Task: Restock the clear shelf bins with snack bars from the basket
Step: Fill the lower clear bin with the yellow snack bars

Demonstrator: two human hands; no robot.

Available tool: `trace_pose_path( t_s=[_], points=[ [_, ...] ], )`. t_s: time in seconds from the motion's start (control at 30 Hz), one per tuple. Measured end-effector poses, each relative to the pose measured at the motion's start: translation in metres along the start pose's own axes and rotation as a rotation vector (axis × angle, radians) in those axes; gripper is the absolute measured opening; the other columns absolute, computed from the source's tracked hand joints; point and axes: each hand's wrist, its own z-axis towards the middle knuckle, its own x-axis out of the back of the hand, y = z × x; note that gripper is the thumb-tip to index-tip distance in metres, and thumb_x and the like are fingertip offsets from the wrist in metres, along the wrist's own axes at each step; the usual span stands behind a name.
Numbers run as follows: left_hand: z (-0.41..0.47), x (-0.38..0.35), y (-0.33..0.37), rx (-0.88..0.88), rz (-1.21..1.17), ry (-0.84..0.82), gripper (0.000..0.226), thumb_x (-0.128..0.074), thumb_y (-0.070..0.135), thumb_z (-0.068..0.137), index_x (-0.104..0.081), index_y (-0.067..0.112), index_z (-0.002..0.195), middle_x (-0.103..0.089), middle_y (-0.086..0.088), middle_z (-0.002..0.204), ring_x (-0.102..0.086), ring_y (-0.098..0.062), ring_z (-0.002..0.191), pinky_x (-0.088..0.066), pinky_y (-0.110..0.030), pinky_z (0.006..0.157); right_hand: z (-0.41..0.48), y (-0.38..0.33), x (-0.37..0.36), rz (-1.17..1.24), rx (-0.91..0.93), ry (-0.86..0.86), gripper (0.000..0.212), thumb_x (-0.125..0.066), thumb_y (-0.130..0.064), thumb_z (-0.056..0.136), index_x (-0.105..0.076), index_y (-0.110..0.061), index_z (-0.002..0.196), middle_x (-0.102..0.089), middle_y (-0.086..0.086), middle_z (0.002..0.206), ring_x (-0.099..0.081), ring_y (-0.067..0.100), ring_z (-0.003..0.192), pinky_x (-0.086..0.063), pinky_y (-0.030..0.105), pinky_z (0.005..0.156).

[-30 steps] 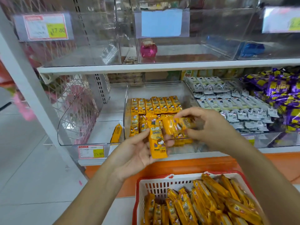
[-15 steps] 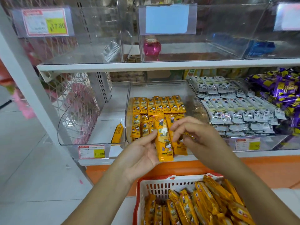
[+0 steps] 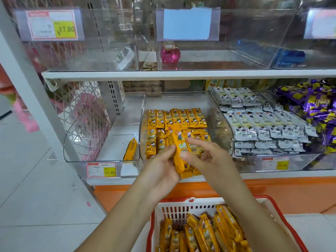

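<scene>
My left hand (image 3: pixel 161 170) and my right hand (image 3: pixel 207 157) together hold a small bundle of orange snack bars (image 3: pixel 180 151) upright at the front lip of the middle clear bin (image 3: pixel 181 100). The left fingers curl round the bundle's left side; the right thumb and fingers pinch its right side. Inside that bin lie rows of the same orange bars (image 3: pixel 177 118). Below my arms stands a white basket with a red rim (image 3: pixel 181 209), holding several more orange bars (image 3: pixel 203 233).
One orange bar (image 3: pixel 130 149) leans in the left clear bin (image 3: pixel 85 135). Grey-white bars (image 3: pixel 263 124) fill the bin to the right, purple sweets (image 3: pixel 314 110) beyond. Upper-shelf bins hold a pink packet (image 3: pixel 170 55) and blue packets (image 3: pixel 291 58). Price tags line the shelf edges.
Both hands have risen and moved forward with the bars, from in front of the shelf edge to the middle bin's front lip. The bundle now stands more upright and tighter together.
</scene>
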Motion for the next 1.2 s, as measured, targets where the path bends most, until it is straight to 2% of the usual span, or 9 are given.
trace_pose_path(
  t_s=[0.2,0.3,0.43,0.53,0.67,0.73,0.93,1.03,1.2],
  points=[
    [-0.003,-0.004,0.008,-0.017,0.071,0.005,0.038,-0.035,0.029,0.099,-0.057,0.011,0.124,-0.067,-0.017,0.114,-0.067,-0.026,0.096,-0.058,-0.033,0.076,0.010,-0.005,-0.005,-0.192,0.081,0.053,0.045,-0.075,-0.033,0.073,-0.046,-0.035,0.107,-0.055,-0.009,0.106,-0.051,0.018,0.101,-0.048,0.035,0.078],
    [-0.006,-0.006,0.025,-0.120,0.205,0.045,0.032,-0.045,0.021,0.094,-0.059,0.008,0.120,-0.067,-0.014,0.115,-0.066,-0.023,0.103,-0.055,-0.029,0.084,0.026,-0.015,-0.003,-0.149,0.062,0.062,0.040,-0.072,-0.024,0.075,-0.046,-0.031,0.104,-0.054,-0.009,0.103,-0.054,0.020,0.097,-0.049,0.035,0.077],
    [-0.010,0.011,0.049,-0.539,1.051,0.496,0.025,-0.054,0.017,0.095,-0.063,0.017,0.119,-0.066,-0.002,0.116,-0.062,-0.008,0.096,-0.042,-0.004,0.074,0.056,-0.028,-0.001,-0.250,-0.074,-0.013,0.042,-0.073,-0.028,0.077,-0.046,-0.028,0.108,-0.050,-0.010,0.092,-0.056,0.015,0.076,-0.046,0.031,0.060],
    [-0.016,0.031,0.055,-0.677,1.470,0.691,0.037,-0.051,0.023,0.096,-0.054,0.015,0.132,-0.059,-0.004,0.129,-0.055,-0.017,0.111,-0.034,-0.012,0.080,0.080,-0.024,-0.015,-0.518,-0.170,-0.140,0.049,-0.073,-0.031,0.077,-0.044,-0.021,0.116,-0.056,0.001,0.103,-0.055,0.019,0.083,-0.039,0.028,0.056],
    [-0.010,0.053,0.049,-0.507,1.566,0.625,0.038,-0.046,0.029,0.098,-0.053,0.017,0.134,-0.068,-0.012,0.107,-0.058,-0.016,0.078,-0.036,-0.018,0.058,0.094,-0.006,-0.054,-0.671,-0.285,-0.163,0.073,-0.075,-0.034,0.076,-0.036,-0.017,0.136,-0.044,0.013,0.133,-0.050,0.032,0.117,-0.049,0.040,0.088],
    [-0.007,0.062,0.045,-0.534,1.584,0.555,0.034,-0.046,0.029,0.098,-0.054,0.022,0.130,-0.069,-0.009,0.104,-0.062,-0.019,0.084,-0.042,-0.024,0.064,0.091,-0.001,-0.071,-0.606,-0.256,-0.135,0.064,-0.070,-0.039,0.082,-0.039,-0.017,0.133,-0.041,0.014,0.133,-0.050,0.033,0.117,-0.047,0.040,0.094],
    [-0.017,0.067,0.034,-0.626,1.579,0.475,0.035,-0.049,0.020,0.096,-0.050,0.016,0.131,-0.068,-0.009,0.107,-0.063,-0.024,0.097,-0.045,-0.025,0.073,0.074,0.002,-0.081,-0.466,-0.114,-0.120,0.035,-0.048,-0.021,0.097,-0.045,-0.014,0.132,-0.049,0.013,0.128,-0.059,0.028,0.101,-0.046,0.032,0.075],
    [-0.037,0.065,0.024,-0.694,1.537,0.414,0.042,-0.049,0.015,0.096,-0.048,0.021,0.137,-0.066,0.006,0.110,-0.062,-0.013,0.099,-0.044,-0.016,0.078,0.057,0.004,-0.066,-0.418,0.045,0.060,0.012,-0.056,-0.024,0.094,-0.059,-0.015,0.101,-0.058,0.005,0.113,-0.056,0.016,0.093,-0.041,0.026,0.074],
    [-0.068,0.078,0.003,-0.725,1.544,0.379,0.022,-0.051,0.016,0.095,-0.068,0.019,0.110,-0.062,0.018,0.099,-0.056,0.007,0.082,-0.038,0.001,0.071,0.001,0.016,-0.042,-0.245,0.170,0.163,0.030,-0.059,-0.025,0.093,-0.051,-0.007,0.071,-0.048,0.003,0.064,-0.042,0.012,0.060,-0.033,0.026,0.056]
  ],
)
